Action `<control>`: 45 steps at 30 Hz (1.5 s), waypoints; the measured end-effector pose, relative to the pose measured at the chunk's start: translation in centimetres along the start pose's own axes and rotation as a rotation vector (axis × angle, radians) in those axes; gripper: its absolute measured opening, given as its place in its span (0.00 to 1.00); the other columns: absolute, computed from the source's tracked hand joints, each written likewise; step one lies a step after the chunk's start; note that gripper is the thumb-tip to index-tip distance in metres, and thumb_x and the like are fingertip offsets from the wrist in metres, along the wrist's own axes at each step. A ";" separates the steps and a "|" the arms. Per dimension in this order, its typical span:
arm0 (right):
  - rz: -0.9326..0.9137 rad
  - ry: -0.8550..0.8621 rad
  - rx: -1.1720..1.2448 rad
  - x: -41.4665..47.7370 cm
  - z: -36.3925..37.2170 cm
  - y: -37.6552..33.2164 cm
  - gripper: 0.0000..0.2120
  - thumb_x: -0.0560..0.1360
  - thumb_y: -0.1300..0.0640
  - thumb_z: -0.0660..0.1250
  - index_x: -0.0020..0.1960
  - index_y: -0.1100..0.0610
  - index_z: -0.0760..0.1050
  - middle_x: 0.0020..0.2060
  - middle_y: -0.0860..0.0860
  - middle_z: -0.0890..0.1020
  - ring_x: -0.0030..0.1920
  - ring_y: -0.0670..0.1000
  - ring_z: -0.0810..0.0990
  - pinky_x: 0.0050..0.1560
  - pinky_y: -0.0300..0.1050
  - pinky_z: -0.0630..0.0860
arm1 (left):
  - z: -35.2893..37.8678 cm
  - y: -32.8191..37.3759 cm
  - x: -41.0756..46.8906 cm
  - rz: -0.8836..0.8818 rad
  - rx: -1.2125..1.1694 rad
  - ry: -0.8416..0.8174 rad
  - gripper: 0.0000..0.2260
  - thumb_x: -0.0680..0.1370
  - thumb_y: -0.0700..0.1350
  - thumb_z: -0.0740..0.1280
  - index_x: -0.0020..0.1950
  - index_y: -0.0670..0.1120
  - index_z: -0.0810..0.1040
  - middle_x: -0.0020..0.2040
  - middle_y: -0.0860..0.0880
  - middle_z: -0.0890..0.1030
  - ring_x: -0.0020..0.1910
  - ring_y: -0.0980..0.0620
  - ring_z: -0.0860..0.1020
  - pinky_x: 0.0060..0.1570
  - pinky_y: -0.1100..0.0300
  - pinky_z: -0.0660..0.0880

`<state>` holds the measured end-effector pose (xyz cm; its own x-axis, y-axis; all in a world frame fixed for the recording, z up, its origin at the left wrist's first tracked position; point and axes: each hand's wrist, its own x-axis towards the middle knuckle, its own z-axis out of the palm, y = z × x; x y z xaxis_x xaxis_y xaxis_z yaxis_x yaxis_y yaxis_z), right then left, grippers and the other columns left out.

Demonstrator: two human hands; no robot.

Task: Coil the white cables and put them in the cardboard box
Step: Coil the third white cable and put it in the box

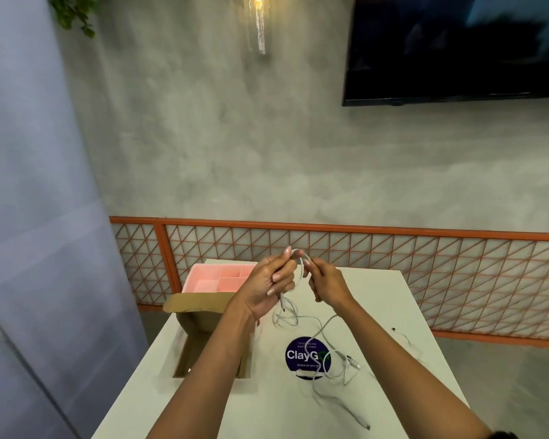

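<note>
Grey concrete wall behind a white worktop. A white cable is looped above its far half, held near the plug end by the left hand and pinched by the right hand; both grips are closed on it. Slack trailing across the other cables could be snagged and tangled. The cardboard box stands open at the left edge. On the round sticker, "ClayG" and "Clean as you" are read; the smaller top line is illegible.

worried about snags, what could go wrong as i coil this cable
1. The cable pinched by the right hand trails onto the table among other cables, so pulling it in may drag or knot them.
2. Its short end hangs loose below the left hand and could slip out, undoing the loop.
</note>
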<state>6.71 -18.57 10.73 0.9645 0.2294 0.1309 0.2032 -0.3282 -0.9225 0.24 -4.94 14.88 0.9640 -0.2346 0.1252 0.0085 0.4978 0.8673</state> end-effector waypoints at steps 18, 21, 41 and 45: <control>-0.025 -0.615 -0.474 -3.2 0.2 -4.2 0.20 0.82 0.49 0.53 0.49 0.62 0.77 0.27 0.53 0.80 0.22 0.47 0.77 0.33 0.39 0.76 | -3.1 -0.8 0.9 0.099 0.289 0.238 0.17 0.83 0.47 0.54 0.50 0.41 0.80 0.53 0.47 0.84 0.56 0.49 0.81 0.59 0.53 0.70; -0.066 -0.595 -0.544 -3.1 -0.6 -5.2 0.21 0.82 0.47 0.54 0.48 0.61 0.78 0.28 0.52 0.82 0.24 0.48 0.79 0.36 0.39 0.75 | -3.1 -0.9 0.8 0.071 0.395 0.247 0.18 0.83 0.48 0.53 0.55 0.37 0.78 0.53 0.47 0.84 0.55 0.51 0.82 0.61 0.55 0.72; -0.153 -0.238 -0.001 -0.5 -4.1 -4.8 0.09 0.72 0.48 0.71 0.39 0.53 0.80 0.34 0.46 0.80 0.41 0.46 0.78 0.47 0.43 0.71 | -3.8 -0.8 -0.1 -0.198 -0.036 -0.241 0.20 0.82 0.47 0.52 0.63 0.36 0.75 0.20 0.55 0.64 0.15 0.60 0.60 0.44 0.60 0.80; -0.117 -0.205 0.043 -0.9 -3.7 -4.6 0.10 0.73 0.47 0.69 0.42 0.54 0.81 0.36 0.46 0.80 0.38 0.42 0.76 0.43 0.38 0.70 | -3.9 -1.0 -0.5 -0.157 -0.099 -0.285 0.12 0.77 0.48 0.68 0.50 0.39 0.79 0.21 0.55 0.67 0.15 0.60 0.62 0.41 0.60 0.80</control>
<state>5.54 -20.64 16.22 0.8795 0.4461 0.1656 0.3002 -0.2501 -0.9205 0.80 -2.10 12.04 0.8358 -0.5321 0.1355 0.1906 0.5126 0.8372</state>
